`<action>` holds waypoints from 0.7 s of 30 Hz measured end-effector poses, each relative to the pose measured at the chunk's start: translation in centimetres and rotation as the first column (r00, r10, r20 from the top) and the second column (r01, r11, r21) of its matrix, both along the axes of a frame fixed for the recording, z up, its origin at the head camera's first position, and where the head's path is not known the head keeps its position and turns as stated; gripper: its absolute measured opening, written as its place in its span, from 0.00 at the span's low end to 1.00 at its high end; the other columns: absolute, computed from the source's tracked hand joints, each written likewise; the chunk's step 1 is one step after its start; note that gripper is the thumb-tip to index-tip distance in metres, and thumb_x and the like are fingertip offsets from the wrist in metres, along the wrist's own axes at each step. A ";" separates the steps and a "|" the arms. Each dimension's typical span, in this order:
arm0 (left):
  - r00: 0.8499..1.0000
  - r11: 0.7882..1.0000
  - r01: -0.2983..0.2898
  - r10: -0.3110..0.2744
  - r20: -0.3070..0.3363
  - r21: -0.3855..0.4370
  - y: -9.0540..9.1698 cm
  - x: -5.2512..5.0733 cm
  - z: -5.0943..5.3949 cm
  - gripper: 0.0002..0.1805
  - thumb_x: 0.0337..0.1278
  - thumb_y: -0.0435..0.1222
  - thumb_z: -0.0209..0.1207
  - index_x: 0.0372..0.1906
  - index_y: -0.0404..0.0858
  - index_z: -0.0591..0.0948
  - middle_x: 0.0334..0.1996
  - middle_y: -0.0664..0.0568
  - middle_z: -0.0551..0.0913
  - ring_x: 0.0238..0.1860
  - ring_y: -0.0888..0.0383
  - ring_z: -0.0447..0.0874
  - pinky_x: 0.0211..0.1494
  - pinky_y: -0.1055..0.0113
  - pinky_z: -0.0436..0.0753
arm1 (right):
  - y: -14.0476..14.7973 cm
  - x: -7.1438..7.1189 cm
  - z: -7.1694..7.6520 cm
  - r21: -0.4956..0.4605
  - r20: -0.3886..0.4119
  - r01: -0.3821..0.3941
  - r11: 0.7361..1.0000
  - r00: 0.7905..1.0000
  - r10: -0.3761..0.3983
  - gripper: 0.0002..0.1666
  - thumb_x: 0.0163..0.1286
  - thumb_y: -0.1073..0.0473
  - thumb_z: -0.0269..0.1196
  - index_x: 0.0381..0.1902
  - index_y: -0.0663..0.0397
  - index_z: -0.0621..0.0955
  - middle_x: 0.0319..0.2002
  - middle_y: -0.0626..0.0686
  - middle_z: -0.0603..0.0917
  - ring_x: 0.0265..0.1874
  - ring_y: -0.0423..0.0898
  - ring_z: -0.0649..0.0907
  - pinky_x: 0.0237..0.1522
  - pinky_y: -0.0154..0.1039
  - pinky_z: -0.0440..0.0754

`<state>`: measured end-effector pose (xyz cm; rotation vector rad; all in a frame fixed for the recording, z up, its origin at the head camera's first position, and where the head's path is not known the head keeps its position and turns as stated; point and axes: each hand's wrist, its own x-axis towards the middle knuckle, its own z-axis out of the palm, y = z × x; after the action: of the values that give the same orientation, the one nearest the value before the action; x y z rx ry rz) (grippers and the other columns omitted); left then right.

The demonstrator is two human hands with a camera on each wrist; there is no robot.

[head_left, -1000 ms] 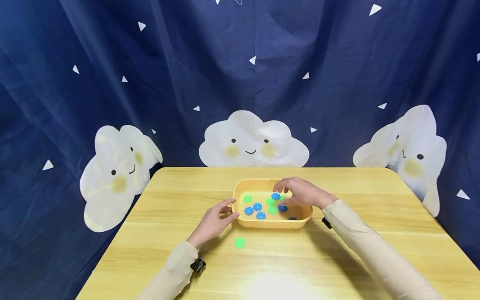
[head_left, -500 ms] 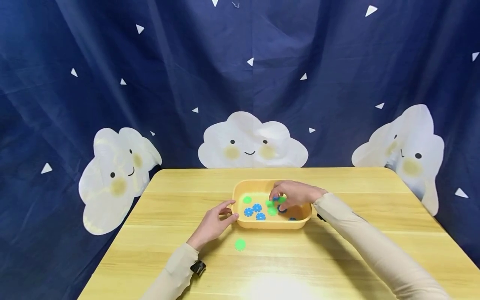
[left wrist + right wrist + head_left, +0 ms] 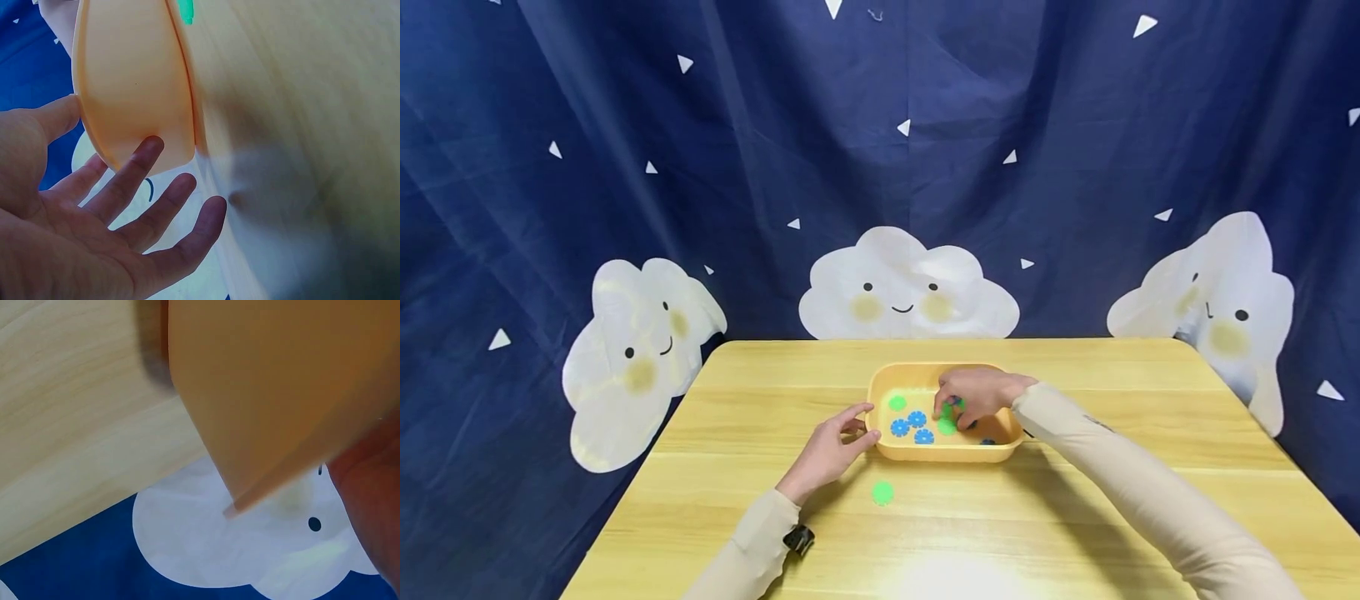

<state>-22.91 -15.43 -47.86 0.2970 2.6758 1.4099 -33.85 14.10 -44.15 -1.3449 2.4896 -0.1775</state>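
Several blue discs and green discs lie inside the yellow tray; one loose green disc lies outside, on the table near the tray's front wall; with most discs inside and the right hand among them, the handling appears unfinished; the right hand's fingers reach down over the discs, and whether they pinch one cannot be told; the left hand rests at the tray's left end, thumb and fingers apart, touching the rim.
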 end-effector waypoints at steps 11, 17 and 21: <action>1.000 1.000 0.002 -0.002 0.004 0.011 0.0 0.2 -0.3 0.32 0.68 0.51 0.63 0.73 0.47 0.73 0.53 0.50 0.86 0.61 0.45 0.80 0.63 0.43 0.79 | -0.3 0.2 -0.8 0.036 -0.003 -0.003 0.999 1.000 0.003 0.25 0.56 0.65 0.77 0.51 0.38 0.89 0.41 0.45 0.81 0.37 0.41 0.77 0.41 0.32 0.77; 1.000 1.000 0.001 -0.001 0.002 0.006 -0.1 0.4 -0.5 0.32 0.68 0.51 0.63 0.73 0.47 0.73 0.52 0.50 0.86 0.61 0.45 0.80 0.60 0.46 0.81 | -0.3 0.1 -0.7 0.054 0.012 0.001 0.999 1.000 -0.002 0.23 0.56 0.64 0.77 0.49 0.37 0.89 0.40 0.46 0.81 0.34 0.39 0.76 0.40 0.31 0.77; 1.000 1.000 0.001 -0.001 -0.008 0.005 -0.1 0.2 -0.2 0.32 0.68 0.51 0.63 0.73 0.48 0.73 0.52 0.51 0.86 0.60 0.46 0.80 0.61 0.44 0.80 | -0.2 0.1 -0.7 0.041 0.013 0.023 0.999 1.000 -0.024 0.21 0.56 0.62 0.78 0.48 0.38 0.89 0.39 0.46 0.81 0.34 0.38 0.77 0.38 0.31 0.77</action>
<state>-22.74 -15.49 -48.08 0.3041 2.6787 1.4179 -33.78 13.93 -44.80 -1.2947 2.4847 -0.1403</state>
